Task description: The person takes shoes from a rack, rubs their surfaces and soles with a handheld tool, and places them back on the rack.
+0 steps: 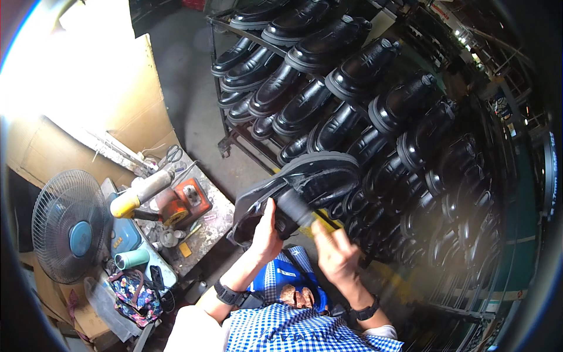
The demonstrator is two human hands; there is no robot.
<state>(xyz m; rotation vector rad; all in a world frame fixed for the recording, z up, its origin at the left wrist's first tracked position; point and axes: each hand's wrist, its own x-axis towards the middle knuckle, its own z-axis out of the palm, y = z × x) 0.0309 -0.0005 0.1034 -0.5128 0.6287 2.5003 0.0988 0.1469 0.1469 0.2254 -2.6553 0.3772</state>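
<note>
A black leather shoe (325,176) with a thick ridged sole is tilted on its side in front of me. My left hand (267,236) holds it near the opening at the heel end, thumb pointing up. In my right hand (338,253) is a blurred dark brush-like tool (295,207), its broad end against or just over the shoe's side; I cannot tell whether they touch. The right fingers are closed around the tool's lower end. My blue checked apron lies below both hands.
Ahead and to the right, a metal rack (249,142) carries rows of similar black shoes. At left are a fan (73,229), a yellow-and-grey hand tool (141,192), an orange-red device (192,196), scissors (173,154), a teal cup (132,259) and a floral bag (138,297).
</note>
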